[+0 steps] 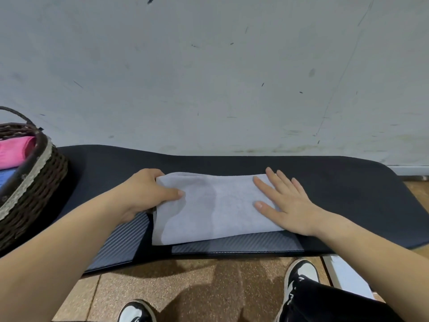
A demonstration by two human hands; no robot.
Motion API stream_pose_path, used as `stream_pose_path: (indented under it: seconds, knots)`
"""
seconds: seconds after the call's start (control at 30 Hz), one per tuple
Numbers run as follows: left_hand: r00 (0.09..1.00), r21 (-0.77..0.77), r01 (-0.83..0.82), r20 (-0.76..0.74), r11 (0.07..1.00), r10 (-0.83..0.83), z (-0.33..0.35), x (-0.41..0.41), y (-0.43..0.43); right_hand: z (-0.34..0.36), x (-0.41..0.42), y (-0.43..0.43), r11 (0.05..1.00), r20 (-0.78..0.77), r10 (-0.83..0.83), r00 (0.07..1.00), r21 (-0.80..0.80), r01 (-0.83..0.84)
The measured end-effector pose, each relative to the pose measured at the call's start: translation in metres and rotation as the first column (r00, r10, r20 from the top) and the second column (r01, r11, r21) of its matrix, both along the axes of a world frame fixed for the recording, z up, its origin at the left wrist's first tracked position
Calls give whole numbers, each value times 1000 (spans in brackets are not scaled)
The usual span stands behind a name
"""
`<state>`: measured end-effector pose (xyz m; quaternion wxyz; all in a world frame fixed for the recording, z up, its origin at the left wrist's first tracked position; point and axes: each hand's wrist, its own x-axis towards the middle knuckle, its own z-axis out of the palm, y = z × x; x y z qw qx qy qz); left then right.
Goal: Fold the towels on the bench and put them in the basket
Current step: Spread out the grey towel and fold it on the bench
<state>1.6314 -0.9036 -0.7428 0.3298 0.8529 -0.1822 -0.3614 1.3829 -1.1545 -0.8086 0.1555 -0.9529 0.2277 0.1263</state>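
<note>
Pale grey towel lies mid-bench, already folded into a rectangle. Left hand pinches its left edge, thumb on top, fingers curled under. Right hand lies flat on the right end, fingers straight and spread. For the next fold I'd keep the right palm as anchor, bring the left edge across to the right, match corners. Basket at far left is cropped; pink towel and something blue inside, count unclear.
</note>
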Motion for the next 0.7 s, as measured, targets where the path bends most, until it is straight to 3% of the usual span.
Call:
stream_pose_path:
  seconds: [0.1, 0.2, 0.27, 0.37, 0.53, 0.7]
  knots:
    - [996, -76, -93, -13, 993, 92, 5, 2, 9, 2, 5, 10, 999, -39, 0, 999, -32, -1]
    - [972, -71, -58, 222, 996, 73, 11, 0, 12, 5, 9, 22, 999, -32, 39, 999, -26, -40]
    - [952, -88, -26, 300, 996, 52, 17, -9, 9, 9, 9, 23, 999, 44, 44, 998, 25, -45]
    - [976, -178, -2, 214, 984, 41, 30, -30, -8, 19, 7, 16, 990, 144, -29, 989, 144, 8]
    - [994, -269, -41, -107, 962, 12, 43, -69, -58, 23, 4, 4, 964, 259, -167, 951, 246, 103]
    - [989, -235, -7, -144, 972, -28, 29, -93, -109, 22, 3, -7, 930, 372, -292, 881, 324, 172]
